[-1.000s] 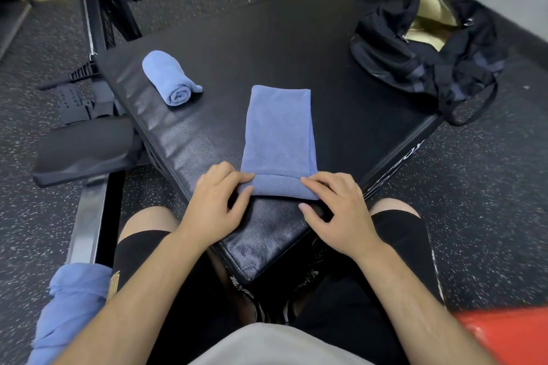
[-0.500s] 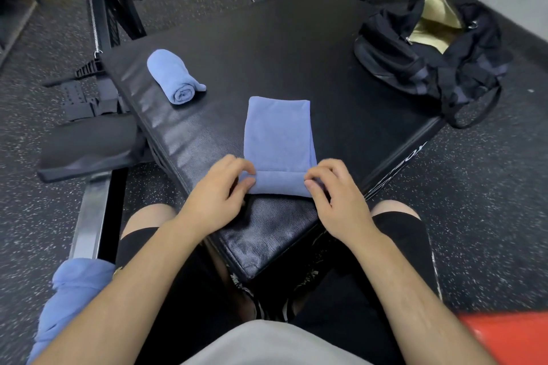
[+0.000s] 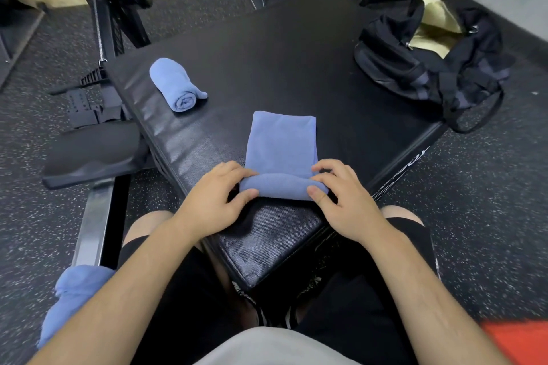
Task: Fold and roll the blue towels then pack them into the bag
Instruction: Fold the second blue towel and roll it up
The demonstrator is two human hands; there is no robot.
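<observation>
- On the near corner of the black padded vinyl platform [image 3: 281, 47] lies a folded blue terry towel [image 3: 281, 142]. It is a narrow strip with its near end turned into a short roll.
- The left hand [image 3: 213, 201] and right hand [image 3: 345, 201] each pinch one end of that roll. The fingers are curled over the top and the thumbs press against the front.
- I judge the roll to be close to the platform's near edge, so a slip could tip it off toward the knees.
- Uneven pressure from the two hands could skew the roll into a cone that is too loose to pack.
- The soft cloth may spring open if either pinch eases before the far end is wound in.
- A rolled blue towel [image 3: 178, 86] rests at the platform's far left.
- An open black fabric duffel bag [image 3: 415, 62] sits at the platform's far right corner.
- I can see only pale lining inside the bag, so I cannot tell what it contains.
- Below the platform's left side, a loose blue cloth heap [image 3: 71, 299] is cut off by the forearm. I cannot count the towels in it.
- Below the platform's right side, a red shape [image 3: 519, 341] is blurred and cropped.
</observation>
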